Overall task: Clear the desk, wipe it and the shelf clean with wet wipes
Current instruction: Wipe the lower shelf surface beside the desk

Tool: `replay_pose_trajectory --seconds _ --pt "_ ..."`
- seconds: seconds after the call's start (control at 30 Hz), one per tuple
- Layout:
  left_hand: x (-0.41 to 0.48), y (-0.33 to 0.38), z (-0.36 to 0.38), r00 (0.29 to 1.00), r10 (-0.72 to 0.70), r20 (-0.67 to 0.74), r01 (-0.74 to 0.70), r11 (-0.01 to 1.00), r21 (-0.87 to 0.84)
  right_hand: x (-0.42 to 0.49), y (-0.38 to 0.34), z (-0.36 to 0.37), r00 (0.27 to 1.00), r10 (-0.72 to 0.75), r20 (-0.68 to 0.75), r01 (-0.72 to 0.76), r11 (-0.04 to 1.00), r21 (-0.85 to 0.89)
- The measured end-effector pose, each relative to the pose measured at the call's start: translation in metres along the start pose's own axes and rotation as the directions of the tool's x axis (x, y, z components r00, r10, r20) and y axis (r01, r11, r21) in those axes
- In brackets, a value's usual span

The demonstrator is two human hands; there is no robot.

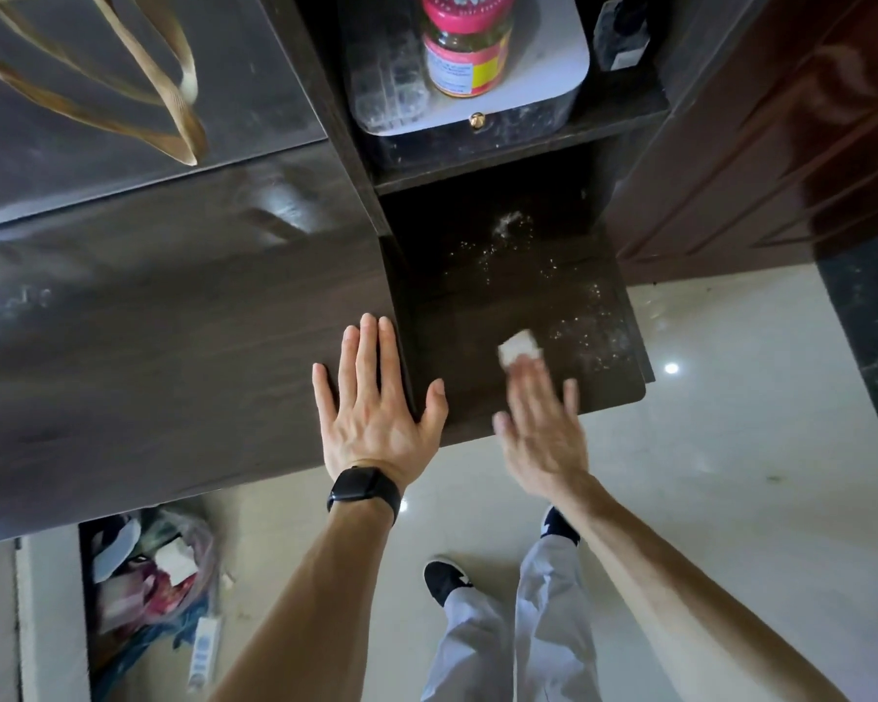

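So the right hand [543, 433] is pretty much flat, fingers out straight, pressing a folded wet wipe [518, 349] onto the low dark shelf board [477, 306] rather than gripping it, while the left hand [376, 402] lies spread and empty on the desk top [173, 347] just beside it, like a brace. Best bet imo: even pressure, overlapping strokes, pulling the white specks [594, 336] near the right edge toward the front, then the dusty patch further back. The right hand is motion-blurred so I can't tell if the thumb tucks the wipe, and the shelf's back corner is too dark to read.
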State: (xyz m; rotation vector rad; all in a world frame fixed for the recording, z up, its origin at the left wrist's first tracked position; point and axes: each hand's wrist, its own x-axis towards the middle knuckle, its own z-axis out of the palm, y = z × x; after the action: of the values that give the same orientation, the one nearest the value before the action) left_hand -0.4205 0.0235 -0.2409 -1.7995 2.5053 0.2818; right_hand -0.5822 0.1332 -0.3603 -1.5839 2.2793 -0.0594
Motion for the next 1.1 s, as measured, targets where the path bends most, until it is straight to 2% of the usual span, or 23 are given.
replay_pose_trajectory --seconds 0.1,0.17,0.2,0.27,0.33,0.37,0.43,0.57,0.63,0.73,0.83,0.9,0.93,1.0,1.03,1.1 --pt "0.000 0.000 0.002 1.000 -0.001 -0.016 0.000 1.000 -0.006 -0.003 -0.042 0.012 0.947 -0.315 0.063 0.313 0.949 0.032" --pt "0.000 0.000 0.002 1.000 -0.003 -0.024 0.002 1.000 -0.008 0.003 -0.040 0.009 0.929 -0.365 0.065 0.364 0.931 0.026" --pt "0.000 0.000 0.002 1.000 -0.004 -0.024 0.004 1.000 -0.007 0.006 -0.029 0.006 0.942 -0.329 0.068 0.329 0.944 0.013" --pt "0.000 0.000 0.002 0.999 -0.002 -0.035 0.002 1.000 -0.005 0.011 0.004 0.000 0.992 -0.119 0.049 0.119 0.993 -0.015" --pt "0.000 0.000 0.002 0.999 -0.002 -0.044 0.002 1.000 -0.001 0.011 0.041 -0.009 0.993 0.118 0.002 -0.118 0.991 -0.064" --pt "0.000 0.000 0.002 0.999 -0.002 -0.047 0.002 1.000 -0.001 0.009 0.051 -0.013 0.983 0.181 -0.008 -0.181 0.980 -0.081" --pt "0.000 0.001 0.001 0.999 -0.006 -0.044 0.006 1.000 0.003 0.004 0.051 -0.015 0.985 0.174 0.015 -0.172 0.982 -0.080" --pt "0.000 0.002 -0.001 0.999 -0.017 -0.050 0.017 1.000 0.002 0.021 0.009 -0.010 0.994 -0.089 0.064 0.092 0.995 -0.036" --pt "0.000 0.002 0.000 0.998 -0.020 -0.058 0.021 1.000 0.008 0.051 0.002 -0.016 0.993 -0.107 0.056 0.109 0.993 -0.038" --pt "0.000 0.002 0.000 0.998 -0.023 -0.057 0.024 0.999 0.027 0.091 0.024 -0.032 0.994 0.066 0.088 -0.063 0.997 -0.037" --pt "0.001 0.003 -0.003 0.999 -0.030 -0.043 0.031 0.999 0.039 0.091 0.054 -0.041 0.970 0.230 0.076 -0.232 0.973 0.009" --pt "0.002 0.004 -0.006 0.998 -0.049 -0.034 0.050 0.998 0.039 0.067 0.056 -0.039 0.989 0.142 0.042 -0.141 0.990 -0.025" --pt "0.002 0.005 -0.007 0.998 -0.057 -0.033 0.058 0.997 0.044 0.051 0.053 -0.035 0.999 0.021 0.038 -0.019 0.998 -0.057" --pt "0.004 0.006 -0.012 0.998 -0.063 -0.022 0.065 0.995 0.074 0.029 0.042 -0.024 0.968 -0.243 0.057 0.246 0.967 -0.060" --pt "0.004 0.006 -0.013 0.998 -0.055 -0.016 0.056 0.995 0.081 0.030 0.036 -0.021 0.949 -0.306 0.071 0.310 0.949 -0.051" --pt "0.005 0.005 -0.014 0.999 -0.039 -0.028 0.041 0.996 0.081 0.054 0.019 -0.021 0.936 -0.341 0.090 0.344 0.938 -0.032"
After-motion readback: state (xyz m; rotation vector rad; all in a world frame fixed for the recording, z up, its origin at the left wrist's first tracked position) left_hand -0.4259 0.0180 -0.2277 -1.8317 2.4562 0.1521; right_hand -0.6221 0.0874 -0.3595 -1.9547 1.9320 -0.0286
